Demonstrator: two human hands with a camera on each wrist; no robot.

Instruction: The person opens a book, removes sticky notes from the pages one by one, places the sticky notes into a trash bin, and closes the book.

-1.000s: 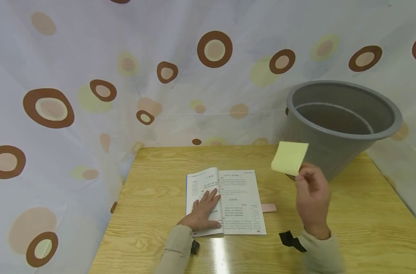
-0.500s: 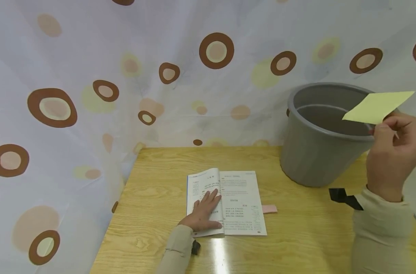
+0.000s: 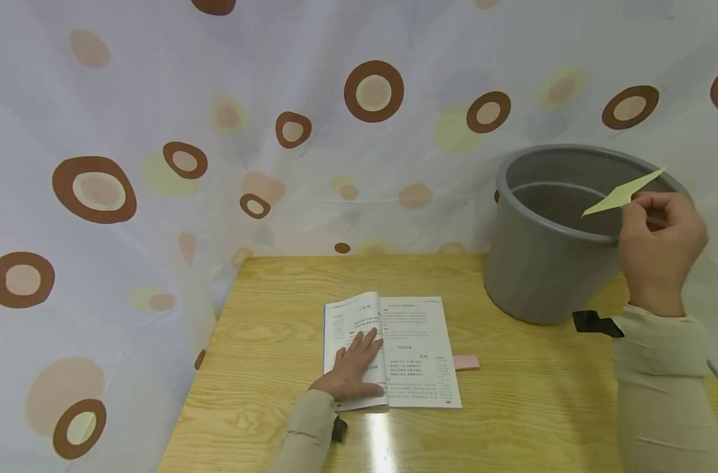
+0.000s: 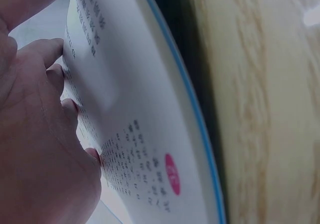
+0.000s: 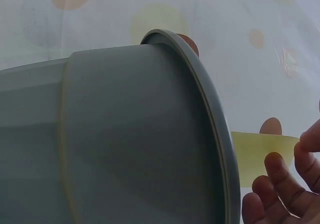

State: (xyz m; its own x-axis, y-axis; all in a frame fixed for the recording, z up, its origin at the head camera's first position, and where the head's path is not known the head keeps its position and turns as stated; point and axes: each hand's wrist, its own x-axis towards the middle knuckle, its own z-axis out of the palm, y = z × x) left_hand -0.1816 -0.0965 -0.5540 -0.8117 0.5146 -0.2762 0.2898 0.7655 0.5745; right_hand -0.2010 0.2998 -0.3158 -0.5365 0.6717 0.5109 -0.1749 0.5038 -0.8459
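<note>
An open book [image 3: 414,355] with printed pages lies on the wooden table. My left hand [image 3: 351,371] rests on its left page with the fingers spread; the left wrist view shows that page [image 4: 125,94] bowed up beside the hand [image 4: 45,124]. Over the near right rim of a grey bin [image 3: 548,263], my right hand [image 3: 660,246] pinches a yellow sticky note [image 3: 619,196] by one edge. From the right wrist view, the note [image 5: 257,156] shows beyond the bin's rim [image 5: 220,119], partly hidden by it, with the thumb and forefinger at its corner.
A pink strip [image 3: 466,362] sticks out from under the book's right edge. The bin stands at the back right of the table [image 3: 288,282]. Behind the table hangs a white curtain [image 3: 323,184] with brown ring patterns.
My right hand has carried the yellow sticky note up and right from beside the bin to above its opening, then slightly back left. The left hand has stayed on the book.
</note>
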